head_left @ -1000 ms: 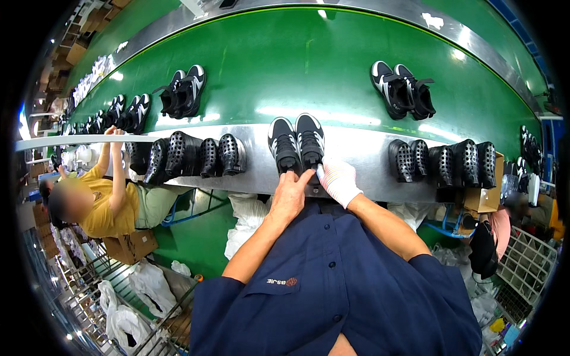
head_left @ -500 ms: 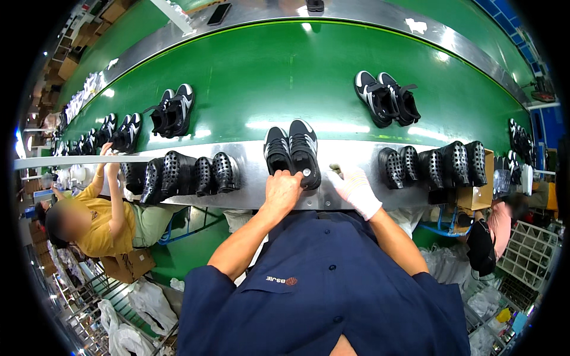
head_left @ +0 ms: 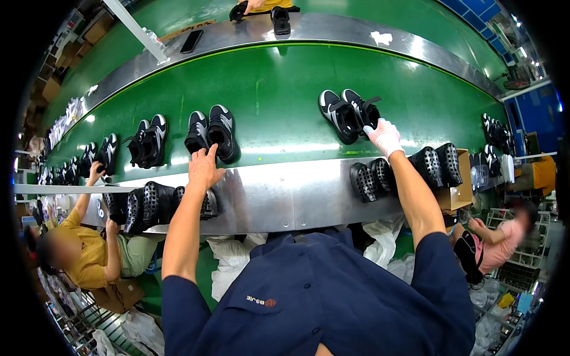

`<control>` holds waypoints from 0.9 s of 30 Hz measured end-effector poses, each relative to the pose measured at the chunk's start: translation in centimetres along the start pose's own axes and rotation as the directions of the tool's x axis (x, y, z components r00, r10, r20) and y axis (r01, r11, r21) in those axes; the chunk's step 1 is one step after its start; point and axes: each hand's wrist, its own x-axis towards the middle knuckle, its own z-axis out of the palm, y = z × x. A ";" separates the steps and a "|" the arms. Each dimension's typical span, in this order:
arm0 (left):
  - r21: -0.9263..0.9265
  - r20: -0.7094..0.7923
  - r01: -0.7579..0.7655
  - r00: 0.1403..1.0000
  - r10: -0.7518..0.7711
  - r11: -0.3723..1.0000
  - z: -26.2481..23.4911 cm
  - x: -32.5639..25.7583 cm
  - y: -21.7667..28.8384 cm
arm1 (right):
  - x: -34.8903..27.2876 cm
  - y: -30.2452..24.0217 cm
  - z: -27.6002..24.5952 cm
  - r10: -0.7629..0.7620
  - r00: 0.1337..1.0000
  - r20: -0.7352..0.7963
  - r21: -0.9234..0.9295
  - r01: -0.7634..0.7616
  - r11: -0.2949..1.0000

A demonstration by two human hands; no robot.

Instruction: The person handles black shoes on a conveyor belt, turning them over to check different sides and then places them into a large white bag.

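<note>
A pair of black-and-grey sneakers (head_left: 221,132) stands on the green belt, toes pointing away. My bare left hand (head_left: 205,169) is at their heels, fingers stretched and apart, holding nothing. Farther right stands a second sneaker pair (head_left: 339,115) with loose straps. My right hand (head_left: 386,137), in a white glove, has its fingers closed at the heel of that pair's right shoe (head_left: 360,105); the fingertips are partly hidden there.
Black dotted shoe lasts (head_left: 155,204) stand along the metal ledge (head_left: 279,196) at left, with more lasts (head_left: 427,166) at right beside a cardboard box (head_left: 460,193). Another sneaker pair (head_left: 148,141) is on the belt. Co-workers sit on both sides; a phone (head_left: 191,41) lies across the belt.
The sneakers from in front of me now stand on the belt to the left, with my left hand opened off them. My right hand has reached forward to the right-hand pair. My view has shifted.
</note>
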 end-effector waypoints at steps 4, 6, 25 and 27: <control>-0.250 -0.086 -0.139 0.989 0.121 0.958 -1.1 -5.4 2.2 | 2.1 -1.4 0.1 -0.020 0.998 0.068 -0.090 0.026 0.996; -0.386 -0.105 -0.194 0.981 0.166 0.902 0.8 -9.3 2.7 | 2.4 -3.5 0.3 -0.085 0.991 0.100 -0.090 0.094 0.991; -0.608 -0.143 -0.275 0.961 0.238 0.745 2.5 -7.1 15.3 | -21.1 -14.5 4.5 -0.477 0.854 0.209 0.247 0.426 0.870; -0.543 -0.137 -0.231 0.973 0.187 0.807 4.0 -8.2 14.0 | -22.8 -14.4 6.4 -0.473 0.851 0.228 0.300 0.401 0.866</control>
